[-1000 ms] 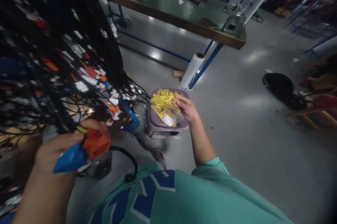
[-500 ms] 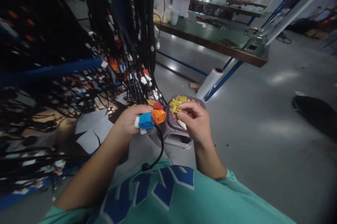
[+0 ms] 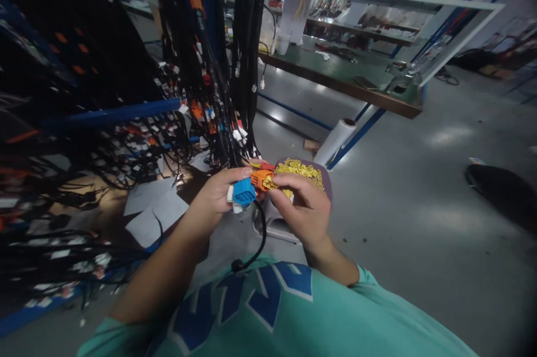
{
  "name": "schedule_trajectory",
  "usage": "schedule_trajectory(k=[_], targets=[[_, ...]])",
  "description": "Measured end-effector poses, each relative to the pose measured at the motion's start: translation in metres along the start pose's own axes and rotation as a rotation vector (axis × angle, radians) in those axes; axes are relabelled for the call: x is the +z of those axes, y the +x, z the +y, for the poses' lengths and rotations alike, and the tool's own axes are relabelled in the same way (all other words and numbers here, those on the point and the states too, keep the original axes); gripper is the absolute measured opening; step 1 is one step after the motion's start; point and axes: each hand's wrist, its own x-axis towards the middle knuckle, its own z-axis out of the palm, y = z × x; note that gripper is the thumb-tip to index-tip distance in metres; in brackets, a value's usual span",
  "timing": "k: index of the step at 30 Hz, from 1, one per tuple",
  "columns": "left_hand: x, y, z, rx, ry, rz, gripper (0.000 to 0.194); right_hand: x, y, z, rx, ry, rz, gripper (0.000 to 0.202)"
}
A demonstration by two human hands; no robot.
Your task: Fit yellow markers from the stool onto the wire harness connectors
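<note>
My left hand [image 3: 222, 192] is closed round a cluster of connectors: a blue connector [image 3: 244, 192], an orange connector [image 3: 260, 179], and red and white ones beside them. Between the thumb and forefinger of my right hand [image 3: 304, 208] is a small yellow part [image 3: 269, 182], which meets the open face of the orange connector. Many more yellow parts [image 3: 308, 171] lie on a purple-grey stool [image 3: 328, 186] behind my right hand. A black cable [image 3: 263, 228] curves down from the connectors to my shirt.
Hanging black wire harnesses [image 3: 247, 38] with many connectors fill the left side. White paper sheets [image 3: 157, 217] lie at the lower left. A green-topped workbench [image 3: 335, 66] stands behind, a white roll [image 3: 335, 141] leaning near its leg. A black object [image 3: 501, 192] is on the floor at right.
My right hand has moved left from the stool with a yellow part and now meets the orange connector. My left hand and its connectors have shifted slightly right in view.
</note>
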Motion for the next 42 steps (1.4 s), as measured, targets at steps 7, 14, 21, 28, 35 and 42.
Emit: schedule_trajectory(k=[7, 14, 21, 28, 35, 42], targets=[[-0.010, 0.001, 0.004, -0.095, 0.162, -0.027, 0.019, -0.004, 0.007, -0.002, 0.017, -0.085, -0.008, 0.014], [-0.003, 0.001, 0.003, -0.074, 0.164, -0.001, 0.018, -0.002, 0.005, 0.001, -0.046, -0.068, 0.078, 0.021], [-0.003, 0.001, 0.000, -0.051, 0.079, 0.044, 0.012, 0.000, 0.004, 0.004, 0.073, -0.021, 0.042, 0.012], [0.003, 0.001, 0.000, -0.059, 0.048, 0.158, 0.003, 0.008, 0.002, 0.007, 0.179, 0.170, 0.063, 0.008], [0.004, 0.000, 0.001, 0.009, 0.108, 0.115, 0.007, 0.012, 0.008, 0.008, 0.683, 0.615, -0.011, 0.024], [0.001, -0.002, -0.002, 0.073, 0.150, 0.119, 0.023, 0.011, 0.008, 0.022, 0.743, 0.707, -0.062, 0.027]])
